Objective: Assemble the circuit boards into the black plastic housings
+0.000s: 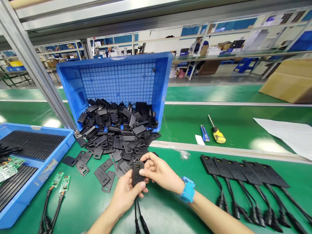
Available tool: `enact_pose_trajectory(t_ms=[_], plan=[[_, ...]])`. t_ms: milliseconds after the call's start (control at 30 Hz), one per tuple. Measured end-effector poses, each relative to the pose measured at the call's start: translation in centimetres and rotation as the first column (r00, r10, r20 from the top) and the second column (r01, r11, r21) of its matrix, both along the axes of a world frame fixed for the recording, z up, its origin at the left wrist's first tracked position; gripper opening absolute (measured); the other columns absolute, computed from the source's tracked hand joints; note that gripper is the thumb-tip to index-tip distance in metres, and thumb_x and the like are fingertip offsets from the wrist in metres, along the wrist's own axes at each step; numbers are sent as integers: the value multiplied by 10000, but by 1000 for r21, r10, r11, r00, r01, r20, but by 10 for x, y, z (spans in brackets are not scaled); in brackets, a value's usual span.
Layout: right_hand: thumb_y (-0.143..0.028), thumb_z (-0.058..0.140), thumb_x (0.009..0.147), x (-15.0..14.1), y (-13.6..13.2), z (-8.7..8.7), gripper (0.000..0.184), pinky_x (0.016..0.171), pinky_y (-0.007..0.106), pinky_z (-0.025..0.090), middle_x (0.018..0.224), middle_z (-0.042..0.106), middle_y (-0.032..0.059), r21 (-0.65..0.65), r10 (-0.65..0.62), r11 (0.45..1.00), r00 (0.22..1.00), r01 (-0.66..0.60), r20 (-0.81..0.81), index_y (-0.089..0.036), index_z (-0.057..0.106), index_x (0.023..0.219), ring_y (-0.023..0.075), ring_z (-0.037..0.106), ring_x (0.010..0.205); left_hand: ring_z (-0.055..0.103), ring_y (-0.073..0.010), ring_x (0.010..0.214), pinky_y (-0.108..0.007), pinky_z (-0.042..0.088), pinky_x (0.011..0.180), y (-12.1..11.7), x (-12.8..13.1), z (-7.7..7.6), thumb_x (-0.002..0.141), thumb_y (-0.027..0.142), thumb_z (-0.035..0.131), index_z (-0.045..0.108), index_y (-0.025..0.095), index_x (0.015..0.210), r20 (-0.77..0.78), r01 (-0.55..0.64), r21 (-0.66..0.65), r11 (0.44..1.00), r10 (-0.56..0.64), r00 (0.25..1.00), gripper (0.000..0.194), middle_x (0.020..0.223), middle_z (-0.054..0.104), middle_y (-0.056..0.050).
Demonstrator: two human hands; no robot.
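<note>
Both hands hold one small black plastic case (137, 173) over the green bench. Two short black cables with connectors (141, 223) hang down from its lower end. My left hand (126, 191) grips the case from the left and below, thumb across its lower part. On the upper right side, my right hand (159, 173) has its thumb on the case face and its fingers around the top edge. A small opening near the top shows something yellow inside. Just beyond my hands lie loose black case parts (103, 174), spilling from a tilted blue crate (67, 93).
Several cased units with cables (235, 171) lie in a row on the right. Two green circuit boards with cables (65, 183) rest at left, beside a blue tray (66, 133). A screwdriver (218, 134), blue cutter (204, 133) and white paper (296, 140) lie farther back. A metal post (32, 67) rises at left.
</note>
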State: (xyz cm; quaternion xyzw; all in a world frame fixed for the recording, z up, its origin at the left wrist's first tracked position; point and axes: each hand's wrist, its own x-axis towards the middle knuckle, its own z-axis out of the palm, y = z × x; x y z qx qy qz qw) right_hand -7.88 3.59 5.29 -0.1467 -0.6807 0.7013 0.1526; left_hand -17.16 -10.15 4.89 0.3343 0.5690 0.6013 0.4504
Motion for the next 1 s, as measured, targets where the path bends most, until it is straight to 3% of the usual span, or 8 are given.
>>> enact_pose_trajectory(t_ms=[200,400,500,600,667,733,833,1000], plan=[[-583,523,847,-3,5,2,439,529,224,408,630,534,-22,-9,173,985,985,-173,-11,-150,556,786,96,498,556,668,-211,806,-276,548,633,-2,2,-7,793,351,651,510,172,1243,-103,-17,-49,999,12,995,505,1021,658,-116],[-554,427,904,-7,-1,-10,457,500,224,364,556,421,-47,221,-19,975,1000,15,19,-175,500,660,98,415,515,689,-228,765,-324,577,677,-1,2,-10,825,365,608,502,130,1222,-153,-35,-118,992,17,988,473,900,685,-114],[-433,455,921,-5,-14,-3,317,672,270,465,826,557,32,519,-142,846,990,122,0,-156,598,982,148,541,718,682,-234,807,-350,574,730,1,0,-11,792,373,659,424,133,1309,-94,-46,-82,996,38,995,617,960,677,-118],[-382,554,863,-2,-22,12,637,817,320,481,1175,478,129,773,-171,629,985,80,38,-145,306,1399,215,569,941,655,-247,942,-370,546,846,2,0,-12,696,310,767,235,206,1436,38,-54,-29,998,55,998,917,1066,652,-106],[-351,518,873,3,-17,22,674,797,318,493,1182,466,138,842,-207,540,969,-1,134,-133,213,1434,221,596,919,603,-259,1072,-377,506,927,0,1,-11,689,272,779,123,267,1469,82,4,0,1000,-4,997,1020,1206,596,-119],[-323,482,879,12,1,28,548,758,307,499,1132,488,118,884,-345,461,904,-73,254,-144,316,1370,207,623,843,523,-267,1189,-378,466,981,-2,1,-8,748,271,732,113,299,1470,30,64,24,998,-65,997,952,1348,497,-129],[-289,501,845,33,42,25,354,711,318,497,1077,513,137,899,-578,395,710,-187,402,-112,509,1151,223,643,787,479,-269,1231,-368,461,974,-2,-1,-3,822,292,641,236,285,1444,-144,69,16,997,-66,987,742,1403,445,-124],[-210,524,808,68,97,4,285,719,354,489,1079,525,229,882,-709,398,525,-254,471,-31,582,1023,284,649,836,545,-240,1139,-343,497,897,0,-4,1,847,256,539,411,243,1366,-435,88,-50,995,-101,895,535,1313,539,-111]])
